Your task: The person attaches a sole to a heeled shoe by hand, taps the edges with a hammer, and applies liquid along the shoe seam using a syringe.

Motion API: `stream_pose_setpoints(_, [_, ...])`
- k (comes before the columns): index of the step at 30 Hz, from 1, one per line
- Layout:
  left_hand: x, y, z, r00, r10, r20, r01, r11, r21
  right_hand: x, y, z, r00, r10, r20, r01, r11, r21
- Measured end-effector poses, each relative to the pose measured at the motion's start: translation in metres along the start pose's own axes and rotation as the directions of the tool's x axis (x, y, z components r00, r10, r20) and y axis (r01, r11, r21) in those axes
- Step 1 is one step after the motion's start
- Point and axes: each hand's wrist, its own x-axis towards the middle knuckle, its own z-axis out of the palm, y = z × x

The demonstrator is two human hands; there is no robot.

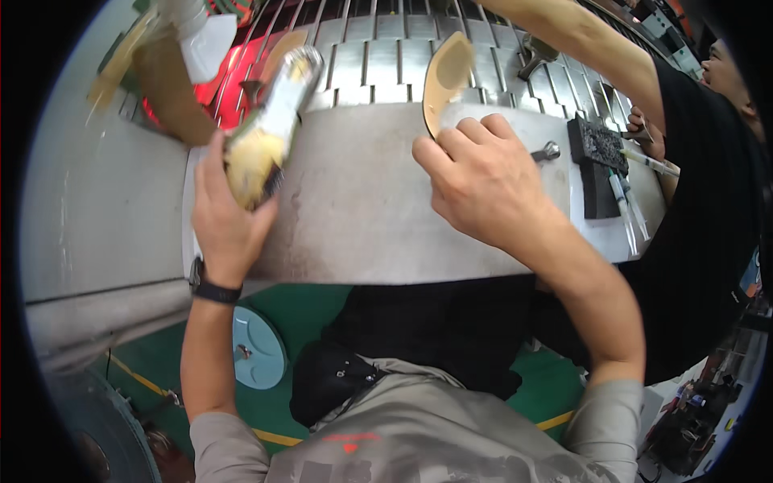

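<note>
Blurred by motion, a shoe-shaped piece [266, 133] with a pale, yellowish underside and a shiny silvery toe end tilts up over the left of the metal table. My left hand [228, 217] grips it round its near end, thumb on one side and fingers on the other. Over the middle of the table, my right hand [491, 185] is closed, pinching the near end of a tan shoe sole [445, 76]. The sole stands up on edge, its far end above the slatted conveyor. My right fingertips are hidden behind the knuckles.
Beyond the metal table [354, 201] runs a slatted conveyor [378, 60], red-lit at left. A black block [600, 153], thin brushes [628, 209] and a small metal tool [547, 151] lie at right. A co-worker's arm [576, 36] reaches across. A blue stool [259, 350] stands below.
</note>
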Motion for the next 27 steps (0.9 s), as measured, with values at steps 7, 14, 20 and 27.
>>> stream_pose_setpoints(7, [-0.093,-0.028,-0.031,0.905,-0.368,0.213,0.420,0.692,-0.587,0.001,-0.051,-0.019,0.988,0.155,-0.025,-0.124,0.867,0.482])
stream_pose_setpoints(14, [-0.071,-0.015,-0.051,0.964,-0.261,0.048,0.249,0.830,-0.500,0.019,-0.076,0.042,0.628,0.713,0.312,-0.353,-0.096,0.931])
stream_pose_setpoints(20, [-0.080,0.034,-0.058,0.876,0.466,-0.125,-0.480,0.817,-0.320,0.003,-0.069,0.035,0.569,0.768,0.294,-0.384,-0.069,0.921])
stream_pose_setpoints(27, [-0.101,0.045,-0.017,0.834,0.532,-0.147,-0.544,0.747,-0.382,0.012,-0.070,0.040,0.527,0.758,0.384,-0.475,-0.113,0.873])
